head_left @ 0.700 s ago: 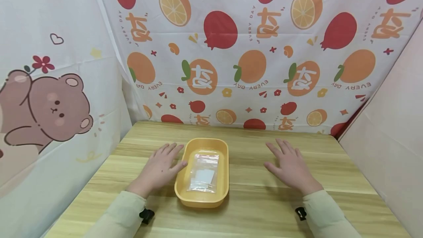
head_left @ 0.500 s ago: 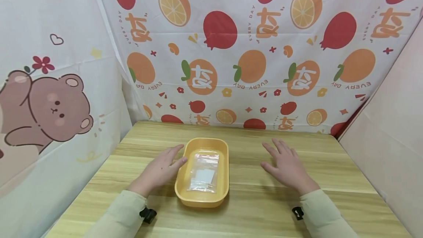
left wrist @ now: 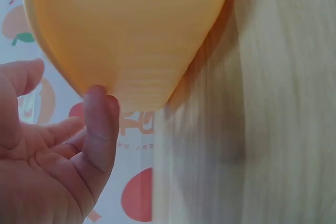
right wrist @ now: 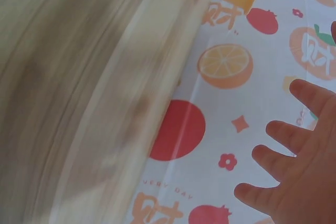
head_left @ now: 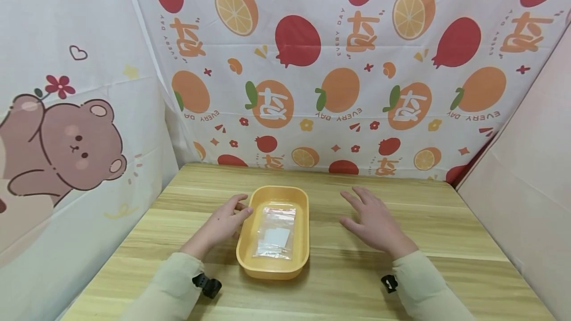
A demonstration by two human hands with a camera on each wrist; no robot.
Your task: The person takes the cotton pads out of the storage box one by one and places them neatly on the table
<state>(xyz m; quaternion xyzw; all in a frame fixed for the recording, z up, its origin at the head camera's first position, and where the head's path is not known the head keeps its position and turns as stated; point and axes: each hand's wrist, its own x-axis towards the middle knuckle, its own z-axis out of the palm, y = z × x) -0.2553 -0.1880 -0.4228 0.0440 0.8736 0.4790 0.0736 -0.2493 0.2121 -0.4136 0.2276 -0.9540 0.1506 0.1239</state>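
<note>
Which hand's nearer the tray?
The left hand: it's at the tray's left side, while the right hand is well apart, over bare table.

In the head view, soft, even light is spread across the frame. Small glints are thrown back by the plastic bag (head_left: 280, 214), and a faint shadow is cast under the tray (head_left: 272, 275). In the wrist views, the table (left wrist: 286, 129) is smeared by blur; the printed cloth (right wrist: 215, 124) is rendered more crisply at right.
</note>
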